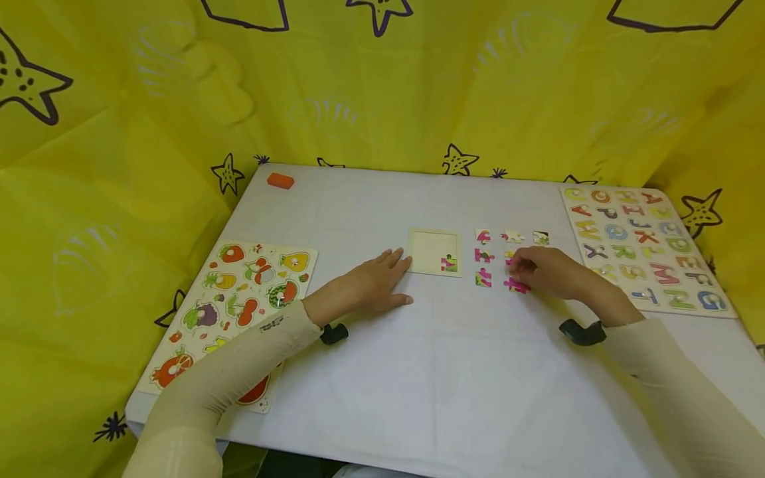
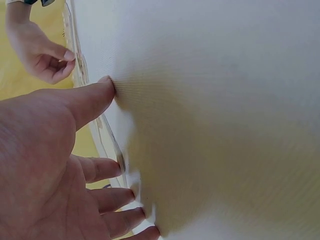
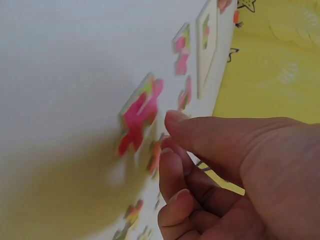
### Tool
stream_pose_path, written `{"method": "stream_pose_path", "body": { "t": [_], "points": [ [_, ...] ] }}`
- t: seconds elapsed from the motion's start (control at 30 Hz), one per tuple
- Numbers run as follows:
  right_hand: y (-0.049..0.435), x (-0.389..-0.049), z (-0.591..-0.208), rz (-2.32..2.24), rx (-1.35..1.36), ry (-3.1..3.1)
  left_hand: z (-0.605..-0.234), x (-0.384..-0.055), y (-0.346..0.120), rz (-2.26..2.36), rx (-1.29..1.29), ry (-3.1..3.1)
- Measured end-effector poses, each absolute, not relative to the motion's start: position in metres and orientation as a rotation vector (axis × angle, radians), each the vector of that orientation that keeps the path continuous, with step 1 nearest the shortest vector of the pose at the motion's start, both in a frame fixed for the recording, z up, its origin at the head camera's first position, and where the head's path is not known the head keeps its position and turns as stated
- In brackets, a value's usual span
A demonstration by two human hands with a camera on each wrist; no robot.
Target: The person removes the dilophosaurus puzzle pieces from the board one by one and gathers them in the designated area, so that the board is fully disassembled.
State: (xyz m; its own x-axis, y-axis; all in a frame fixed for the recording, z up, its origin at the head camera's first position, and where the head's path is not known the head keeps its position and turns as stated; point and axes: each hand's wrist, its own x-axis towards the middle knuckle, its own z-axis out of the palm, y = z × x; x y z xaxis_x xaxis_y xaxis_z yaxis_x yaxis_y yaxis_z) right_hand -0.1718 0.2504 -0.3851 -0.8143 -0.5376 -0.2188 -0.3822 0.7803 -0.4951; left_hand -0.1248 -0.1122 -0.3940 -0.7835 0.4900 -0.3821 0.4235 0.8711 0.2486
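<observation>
My left hand (image 1: 376, 282) rests on the white table with fingers spread, fingertips right at the left edge of a small square puzzle frame (image 1: 434, 234). One pink and green jigsaw piece (image 1: 449, 263) lies in the frame's lower right corner. Over the loose pieces to the right is my right hand (image 1: 544, 271), fingers loosely curled, with a small gap between thumb and index tips and nothing visible in it. Close by its fingertips lie a yellow and pink piece (image 1: 509, 254), partly hidden, and a pink and red piece (image 3: 137, 117).
Several more jigsaw pieces (image 1: 483, 256) lie between frame and right hand. A fruit puzzle board (image 1: 206, 269) is at the left, partly under the left sleeve. At the right lies a letter puzzle board (image 1: 603, 219). An orange block (image 1: 280, 180) sits at the back left, before a yellow curtain (image 1: 370, 79).
</observation>
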Motion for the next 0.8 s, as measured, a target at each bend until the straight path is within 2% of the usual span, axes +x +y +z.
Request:
{"method": "stream_pose_path", "body": {
  "t": [0.33, 0.8],
  "points": [
    [0.202, -0.175, -0.382, -0.769, -0.811, 2.669, -0.394, -0.126, -0.110, 0.205, 0.652, 2.588],
    [0.149, -0.177, -0.410, -0.781, -0.781, 2.641, -0.396, -0.127, -0.111, 0.190, 0.668, 2.603]
  ]
}}
